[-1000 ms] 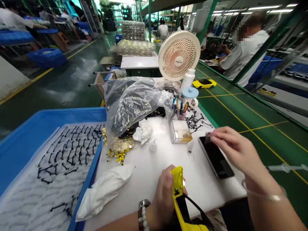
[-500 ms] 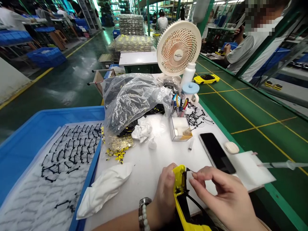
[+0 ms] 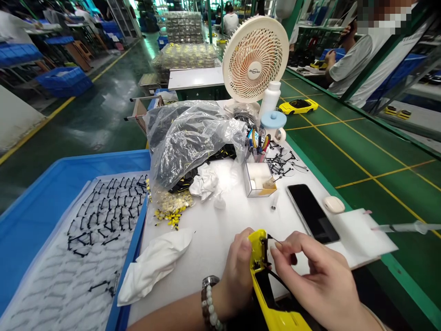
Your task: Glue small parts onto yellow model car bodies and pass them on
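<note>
The left hand [image 3: 237,277] grips the yellow model-car body [image 3: 257,253]. The right hand [image 3: 312,280], just beside it, pinches a thin black part [image 3: 274,238] at its edge.

My left hand [image 3: 237,276] grips a yellow model car body [image 3: 258,248], a beaded bracelet [image 3: 210,303] on that wrist, while my right hand [image 3: 317,276] pinches a thin black piece [image 3: 274,238] right at the car's edge. Just beyond them, on the white workbench [image 3: 213,257], lie a black phone [image 3: 312,214] and a crumpled white cloth [image 3: 153,262]. To the left is a blue tray [image 3: 34,193] — rows of small black parts [image 3: 106,211] laid out on a white sheet — and ahead, a clear plastic bag [image 3: 193,142] slumps before a cream desk fan [image 3: 255,59].
</note>
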The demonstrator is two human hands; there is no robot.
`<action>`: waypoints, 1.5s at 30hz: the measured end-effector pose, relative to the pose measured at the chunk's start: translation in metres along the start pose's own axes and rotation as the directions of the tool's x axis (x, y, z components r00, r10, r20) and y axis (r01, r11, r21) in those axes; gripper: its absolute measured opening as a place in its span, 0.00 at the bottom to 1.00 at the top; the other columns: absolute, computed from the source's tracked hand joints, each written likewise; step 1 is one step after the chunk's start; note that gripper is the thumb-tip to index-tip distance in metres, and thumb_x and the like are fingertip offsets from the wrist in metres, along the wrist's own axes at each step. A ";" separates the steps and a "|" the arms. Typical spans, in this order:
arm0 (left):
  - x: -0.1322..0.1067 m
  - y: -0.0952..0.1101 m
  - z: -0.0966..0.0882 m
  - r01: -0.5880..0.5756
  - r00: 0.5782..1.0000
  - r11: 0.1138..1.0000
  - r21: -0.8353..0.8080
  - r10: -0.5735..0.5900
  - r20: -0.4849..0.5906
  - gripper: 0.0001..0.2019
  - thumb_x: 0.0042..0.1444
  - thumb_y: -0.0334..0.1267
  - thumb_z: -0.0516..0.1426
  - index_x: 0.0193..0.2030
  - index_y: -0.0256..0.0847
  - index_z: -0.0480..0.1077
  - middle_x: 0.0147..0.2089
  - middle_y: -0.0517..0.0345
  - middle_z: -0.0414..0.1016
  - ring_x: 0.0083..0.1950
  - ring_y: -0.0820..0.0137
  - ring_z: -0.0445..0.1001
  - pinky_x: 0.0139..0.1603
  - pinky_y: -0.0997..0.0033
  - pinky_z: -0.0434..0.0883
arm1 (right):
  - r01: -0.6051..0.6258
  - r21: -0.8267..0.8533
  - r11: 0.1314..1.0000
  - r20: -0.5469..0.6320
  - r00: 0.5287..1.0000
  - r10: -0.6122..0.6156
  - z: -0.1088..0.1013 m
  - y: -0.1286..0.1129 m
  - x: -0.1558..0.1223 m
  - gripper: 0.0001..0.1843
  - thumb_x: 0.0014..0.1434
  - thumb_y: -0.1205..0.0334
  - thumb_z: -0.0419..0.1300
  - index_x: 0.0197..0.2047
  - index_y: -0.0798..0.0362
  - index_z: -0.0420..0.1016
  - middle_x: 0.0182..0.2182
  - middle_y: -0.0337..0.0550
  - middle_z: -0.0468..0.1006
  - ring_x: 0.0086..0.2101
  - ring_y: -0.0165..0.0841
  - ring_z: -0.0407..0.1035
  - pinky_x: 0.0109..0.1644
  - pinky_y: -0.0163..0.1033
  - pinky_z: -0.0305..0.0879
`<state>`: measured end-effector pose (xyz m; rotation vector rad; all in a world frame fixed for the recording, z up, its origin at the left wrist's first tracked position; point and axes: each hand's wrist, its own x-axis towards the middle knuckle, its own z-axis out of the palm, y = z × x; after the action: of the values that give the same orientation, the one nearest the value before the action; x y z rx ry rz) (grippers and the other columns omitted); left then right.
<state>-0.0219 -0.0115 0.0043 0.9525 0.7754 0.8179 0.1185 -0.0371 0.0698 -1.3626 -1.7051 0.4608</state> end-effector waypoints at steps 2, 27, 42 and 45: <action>0.000 0.001 0.000 0.007 1.000 1.000 -0.022 -0.007 0.011 0.30 0.62 0.65 0.41 0.33 0.41 0.69 0.31 0.52 0.72 0.35 0.61 0.69 0.38 0.61 0.67 | 0.016 -0.021 1.000 0.005 1.000 -0.016 0.000 -0.001 0.001 0.07 0.61 0.71 0.58 0.33 0.51 0.66 0.23 0.35 0.68 0.24 0.25 0.66 0.28 0.30 0.66; -0.003 0.033 -0.015 -0.365 0.905 0.762 0.535 0.424 0.013 0.05 0.51 0.31 0.55 0.26 0.40 0.64 0.24 0.59 0.65 0.26 0.71 0.64 0.28 0.71 0.63 | 0.111 -0.007 0.994 0.124 0.986 -0.110 0.002 -0.002 0.006 0.08 0.63 0.73 0.54 0.35 0.52 0.62 0.25 0.35 0.65 0.24 0.25 0.64 0.27 0.30 0.64; 0.001 0.031 -0.016 -0.347 0.906 0.770 0.536 0.422 -0.019 0.02 0.45 0.33 0.53 0.24 0.40 0.63 0.23 0.58 0.66 0.25 0.71 0.65 0.26 0.71 0.62 | 0.160 -0.160 0.974 0.360 0.928 -0.093 0.026 0.023 0.148 0.11 0.65 0.62 0.56 0.30 0.54 0.68 0.21 0.33 0.70 0.23 0.26 0.65 0.26 0.31 0.62; 0.003 0.029 -0.017 -0.355 0.902 0.771 0.528 0.430 -0.023 0.02 0.45 0.34 0.53 0.24 0.40 0.62 0.23 0.58 0.65 0.25 0.71 0.64 0.26 0.71 0.61 | 0.251 -0.241 0.938 0.447 0.886 -0.122 0.074 0.029 0.185 0.10 0.65 0.65 0.56 0.33 0.58 0.73 0.26 0.35 0.73 0.29 0.28 0.71 0.35 0.33 0.67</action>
<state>-0.0423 0.0074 0.0242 1.5922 0.9596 1.0796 0.0736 0.1585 0.0820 -1.3470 -2.3231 0.4269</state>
